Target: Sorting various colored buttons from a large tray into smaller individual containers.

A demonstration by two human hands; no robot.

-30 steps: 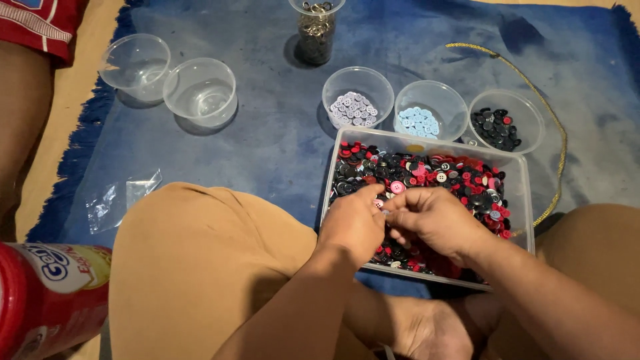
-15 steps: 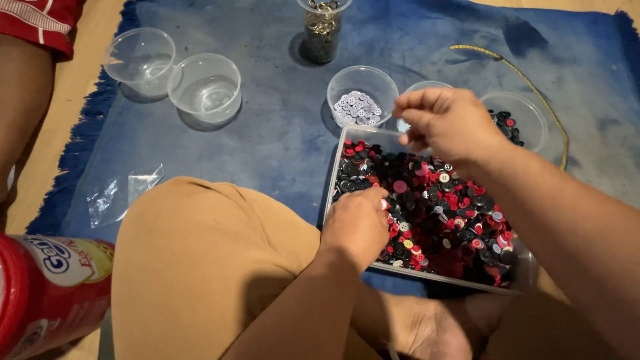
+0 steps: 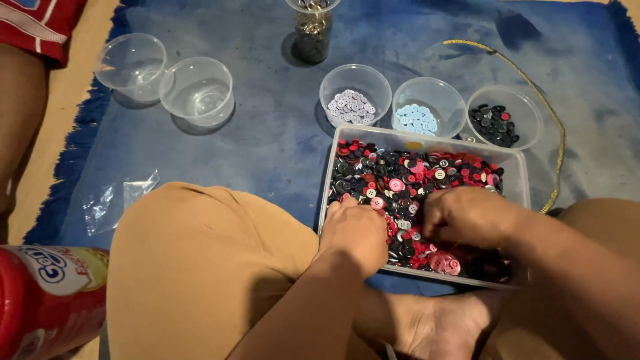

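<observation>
So your left hand (image 3: 355, 230) and right hand (image 3: 467, 215) are both down in the clear rectangular tray (image 3: 513, 160) that sits on the blue mat (image 3: 267, 147) right in front of your crossed legs; it's packed with a loose pile of mixed buttons (image 3: 413, 177), mostly red, black and pink; fingers of both hands are curled into the heap, knuckles up, so honestly I can't tell if either one has actually pinched a button or is just raking through. These things look tiny, hard and slick, basically weightless; I'd guess they skate away if you push from the top, so nip one by its rim between thumb and fingertip. Just past the tray sit three small round tubs in a row: the lilac-button tub (image 3: 355, 93), the light-blue-button tub (image 3: 428, 105) and the dark-button tub (image 3: 503, 115); further left two empty clear tubs (image 3: 167, 80) touch each other; a tall jar (image 3: 312, 30) stands at the top edge.
</observation>
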